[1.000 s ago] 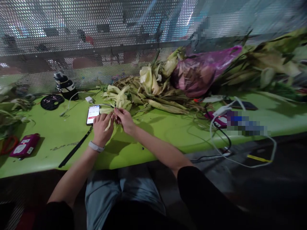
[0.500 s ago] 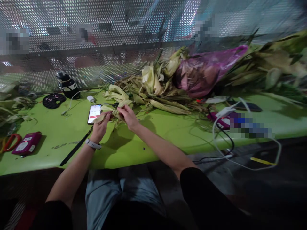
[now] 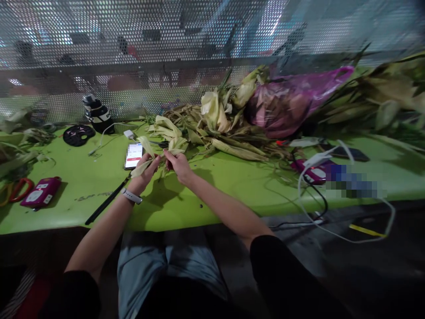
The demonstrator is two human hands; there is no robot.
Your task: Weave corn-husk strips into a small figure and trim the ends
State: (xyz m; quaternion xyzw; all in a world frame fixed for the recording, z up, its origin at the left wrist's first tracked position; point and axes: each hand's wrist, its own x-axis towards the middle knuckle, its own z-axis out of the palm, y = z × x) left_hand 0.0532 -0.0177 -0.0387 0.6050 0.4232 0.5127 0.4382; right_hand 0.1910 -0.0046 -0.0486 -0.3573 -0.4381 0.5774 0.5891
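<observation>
Above the green table (image 3: 175, 208), my left hand (image 3: 145, 175) is closed on pale strips of corn husk (image 3: 141, 168), which stick out on both sides of the fingers. My right hand (image 3: 181, 168) pinches the same husk close beside it, the fingertips of both hands almost meeting. What lies between the fingertips is partly hidden. A phone (image 3: 133, 155) with a lit screen lies just beyond my left hand, its dark strap (image 3: 108, 201) trailing toward the table's front edge. Loose husks (image 3: 177, 144) lie right behind my right hand.
A heap of dried husks (image 3: 239, 150) and a pink plastic bag (image 3: 282, 108) are at the back. Left stand a dark bottle (image 3: 96, 113), a black disc (image 3: 79, 135), a magenta device (image 3: 40, 192) and scissors (image 3: 21, 189). White cable (image 3: 300, 190) loops off the right edge.
The view has shifted slightly. A pale husk strip now stands up above my left hand, and both hands have turned a little while staying close together.
</observation>
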